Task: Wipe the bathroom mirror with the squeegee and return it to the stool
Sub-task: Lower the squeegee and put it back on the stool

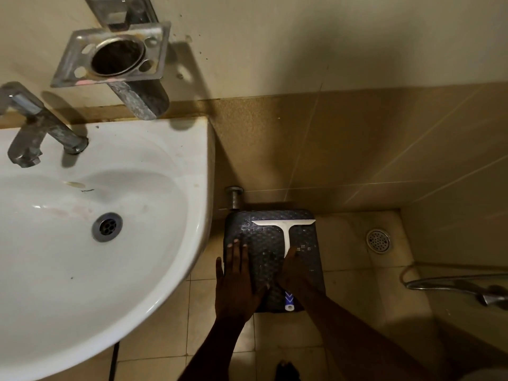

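A white T-shaped squeegee [286, 232] lies on the dark woven-pattern stool [261, 224], blade toward the wall. Its blue-and-white handle end pokes out below my palm. My right hand [295, 273] lies over the middle of the handle with its fingers curled around it. My left hand [237, 276] rests flat on the left part of the stool top, fingers spread, holding nothing. The mirror is out of view.
A white washbasin [154, 166] with a metal tap [41, 127] fills the left side, close beside the stool. A metal cup holder [115, 56] hangs on the wall above. A floor drain [378, 241] and a hand-shower hose [453, 284] lie to the right.
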